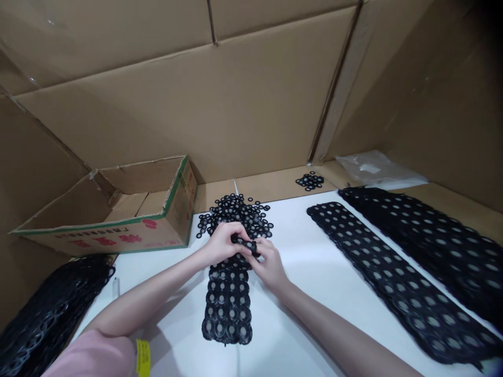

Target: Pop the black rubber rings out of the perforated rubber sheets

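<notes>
Both hands meet over a black rubber sheet of joined rings with pale round centres, which lies lengthwise on the white table. My left hand is closed, thumb and fingers pinching the sheet's raised far end. From the other side my right hand grips the same end, its fingertips close to the left ones. The bit between the fingers is bent up and partly hidden. Just beyond the hands is a heap of small loose black rings, some scattered at its sides.
An open cardboard box stands at left, above a stack of black sheets. To the right lie a long ring sheet and a thicker stack. Farther back are a small ring pile and a clear plastic bag. Cardboard walls surround the table.
</notes>
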The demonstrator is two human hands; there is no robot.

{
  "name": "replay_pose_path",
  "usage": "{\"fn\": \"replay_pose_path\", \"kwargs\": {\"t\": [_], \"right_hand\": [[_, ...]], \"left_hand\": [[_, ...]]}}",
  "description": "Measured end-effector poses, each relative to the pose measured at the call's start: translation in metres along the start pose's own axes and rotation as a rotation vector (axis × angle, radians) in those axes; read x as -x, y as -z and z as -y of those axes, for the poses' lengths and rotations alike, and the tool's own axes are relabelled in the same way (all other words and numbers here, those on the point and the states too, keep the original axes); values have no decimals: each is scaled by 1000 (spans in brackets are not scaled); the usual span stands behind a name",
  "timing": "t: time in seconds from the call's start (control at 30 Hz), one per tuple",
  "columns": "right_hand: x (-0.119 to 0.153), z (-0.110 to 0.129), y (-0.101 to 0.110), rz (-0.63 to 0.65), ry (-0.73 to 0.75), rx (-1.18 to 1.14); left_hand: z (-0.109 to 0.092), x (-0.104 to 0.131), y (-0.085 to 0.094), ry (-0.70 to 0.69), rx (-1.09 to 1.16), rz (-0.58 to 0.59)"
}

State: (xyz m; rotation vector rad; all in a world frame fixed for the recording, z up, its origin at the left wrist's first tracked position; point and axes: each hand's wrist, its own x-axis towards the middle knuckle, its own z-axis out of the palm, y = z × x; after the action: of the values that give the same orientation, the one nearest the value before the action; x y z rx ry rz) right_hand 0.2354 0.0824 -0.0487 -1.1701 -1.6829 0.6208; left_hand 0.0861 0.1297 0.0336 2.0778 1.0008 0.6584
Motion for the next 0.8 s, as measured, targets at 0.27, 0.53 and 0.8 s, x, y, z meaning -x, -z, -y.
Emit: {"fn": "replay_pose_path", "kwargs": {"t": [0.27, 0.53, 0.8], "right_hand": [[-1, 1, 1, 9, -21, 8], [-1, 1, 1, 4, -27, 5], [-1, 1, 0, -10, -13, 13]], "left_hand": [[1, 0, 3, -25, -51, 70], [4, 2, -5, -109, -136, -38], [4, 4, -10, -164, -203, -84]]}}
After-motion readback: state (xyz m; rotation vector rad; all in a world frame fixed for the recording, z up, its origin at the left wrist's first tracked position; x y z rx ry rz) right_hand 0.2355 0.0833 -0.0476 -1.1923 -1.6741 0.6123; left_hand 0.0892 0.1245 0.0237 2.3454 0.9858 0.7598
